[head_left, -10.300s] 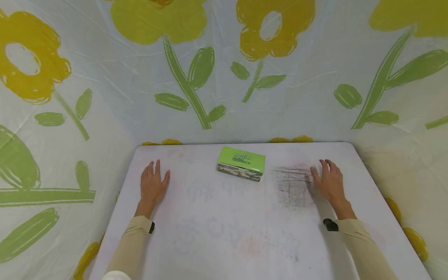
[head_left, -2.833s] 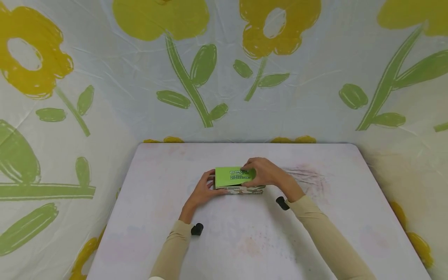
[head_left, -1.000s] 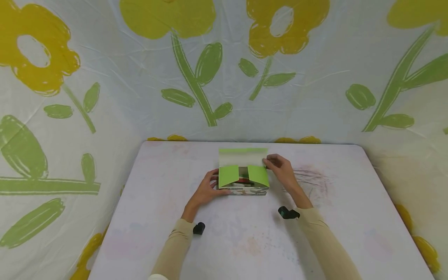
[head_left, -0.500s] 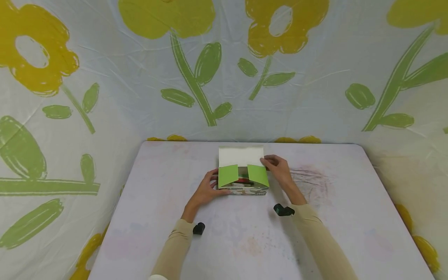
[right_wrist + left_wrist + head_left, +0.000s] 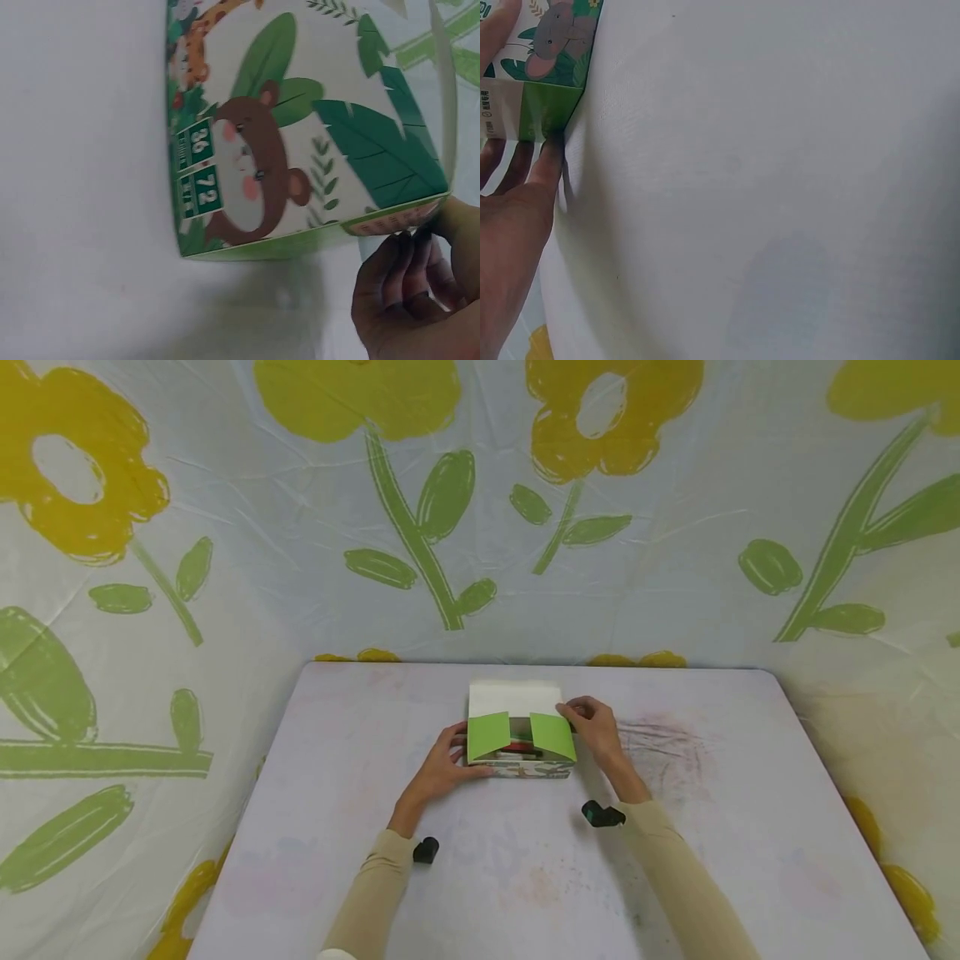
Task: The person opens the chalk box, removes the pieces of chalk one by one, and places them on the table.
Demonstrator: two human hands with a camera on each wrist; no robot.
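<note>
A small cardboard box [image 5: 534, 769] with a green top and animal pictures on its front stands near the table's back edge. Its lid [image 5: 513, 698] is folded back, white inside upward. Two green end flaps [image 5: 489, 734] lean over the opening, and red and dark contents [image 5: 522, 747] show in the gap. My left hand [image 5: 438, 768] grips the box's left end, thumb along the front and fingers against the end panel [image 5: 544, 111]. At the lid's right edge, my right hand [image 5: 597, 731] pinches with thumb and fingertips; its other fingers curl beside the box's end in the right wrist view.
The white table [image 5: 360, 710] has smudges and faint marks, with dark streaks [image 5: 667, 739] right of the box. A flower-printed cloth [image 5: 660, 602] hangs behind and at both sides. Each wrist carries a small black camera [image 5: 602, 814].
Earlier the box lay closed, with both hands apart. The hands then came to it and its lid was lifted back. Over the last second the lid tilted slightly further, my right hand shifting slightly left.
</note>
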